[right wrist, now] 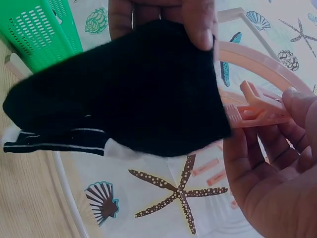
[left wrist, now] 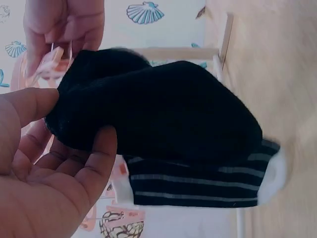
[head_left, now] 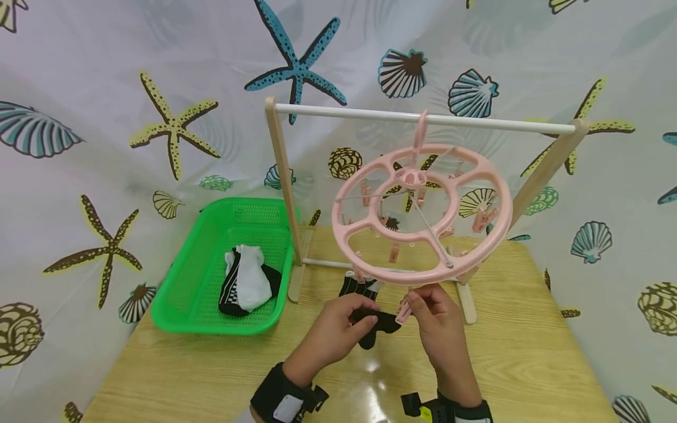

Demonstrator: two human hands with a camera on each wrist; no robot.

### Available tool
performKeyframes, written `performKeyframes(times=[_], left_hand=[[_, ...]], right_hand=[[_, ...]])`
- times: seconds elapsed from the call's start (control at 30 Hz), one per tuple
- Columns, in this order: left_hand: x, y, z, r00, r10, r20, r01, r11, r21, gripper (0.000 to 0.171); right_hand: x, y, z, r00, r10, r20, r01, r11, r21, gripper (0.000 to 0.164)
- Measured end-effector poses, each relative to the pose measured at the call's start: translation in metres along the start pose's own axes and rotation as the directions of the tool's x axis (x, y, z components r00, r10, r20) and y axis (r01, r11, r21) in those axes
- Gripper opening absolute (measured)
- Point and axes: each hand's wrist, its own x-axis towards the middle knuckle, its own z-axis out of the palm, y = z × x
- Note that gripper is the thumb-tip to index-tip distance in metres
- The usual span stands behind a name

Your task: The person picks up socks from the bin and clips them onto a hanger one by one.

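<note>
My left hand point(head_left: 338, 332) pinches a plain black sock point(left wrist: 163, 114) near its opening, between thumb and fingers. A pink clothespin point(right wrist: 262, 106) is squeezed between the thumb and fingers of my right hand point(head_left: 436, 320). Its tip meets the edge of the sock in the right wrist view; whether it bites on the cloth I cannot tell. Above both hands is a round pink drying hanger point(head_left: 411, 177) with several clothespins dangling from it. Behind the black sock hangs a black sock with pale stripes and white ends point(left wrist: 193, 183), below the hanger's rim.
A green basket point(head_left: 171, 294) stands at the left, with white and black socks point(head_left: 254, 285) inside. The hanger hooks over the white bar point(head_left: 349, 111) of a wooden-legged rack point(head_left: 285, 176). Under it all is a wooden table point(head_left: 174, 376), backed by a shell-patterned curtain point(head_left: 222, 35).
</note>
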Motion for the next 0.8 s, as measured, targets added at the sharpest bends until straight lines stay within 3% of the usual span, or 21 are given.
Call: performKeyframes(times=[0.2,0.5,0.8], left_hand=[[0.001,0.001,0.011,1.000,0.014,0.010,-0.014,0.999,-0.046,0.012],[0.004,0.003,0.017,0.997,0.061,-0.045,-0.064,0.995,-0.072,0.013],[0.004,0.006,0.021,0.995,0.053,-0.083,-0.063,0.991,-0.119,0.013]], right_hand=[[-0.001,-0.001,0.002,0.999,0.038,-0.005,-0.038,0.999,-0.022,0.009],[-0.001,-0.002,0.001,1.000,0.030,0.000,-0.030,0.999,-0.037,0.007],[0.000,-0.005,0.001,0.993,0.122,0.006,-0.121,0.989,-0.090,0.007]])
